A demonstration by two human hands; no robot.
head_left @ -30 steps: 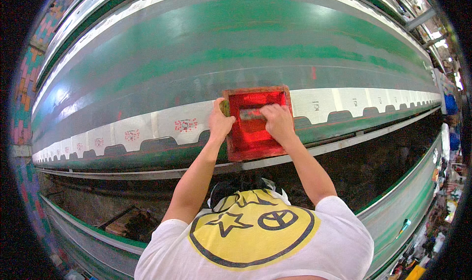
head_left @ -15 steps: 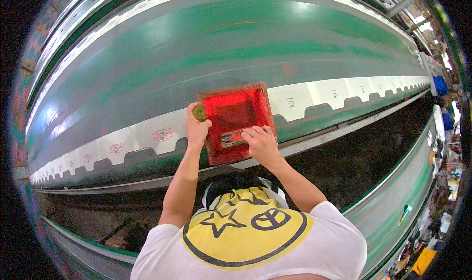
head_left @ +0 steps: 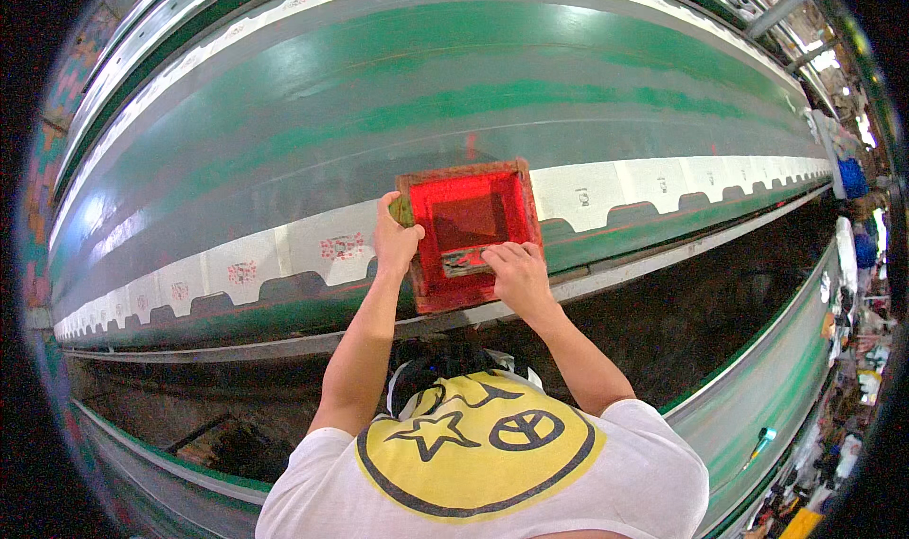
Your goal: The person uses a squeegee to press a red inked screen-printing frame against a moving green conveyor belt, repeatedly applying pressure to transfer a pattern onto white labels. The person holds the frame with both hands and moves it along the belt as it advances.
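1. The right hand's point(head_left: 521, 274) fingers are bent over the right end of a flat squeegee point(head_left: 464, 261), grasping it inside the wooden frame point(head_left: 464, 172). How hard they press I can't tell from here.

2. The left hand's point(head_left: 398, 243) fingers are closed on the left side of the frame, beside a green piece point(head_left: 402, 211) there, the thumb toward the inside.

3. What's changed is the squeegee: a second ago it sat around the frame's middle; now it lies along the inner near side, much where it was half a second ago. The left hand's hold looks the same.

4. To my eye that means a pull through the red has reached its near end, with a darker red patch point(head_left: 469, 219) left showing beyond the squeegee.

5. The frame itself lies on the long green surface point(head_left: 426, 94), across the row of white pieces, reaching over the surface's near edge.

6. Left of the frame, the nearest white piece point(head_left: 341, 246) bears red and dark marks; right of it, the nearest one point(head_left: 583, 199) shows only dark marks. So the red work seems to have got as far as the frame.

7. Nearer the person than the frame runs a pale rail point(head_left: 284, 338), then a dark gap.
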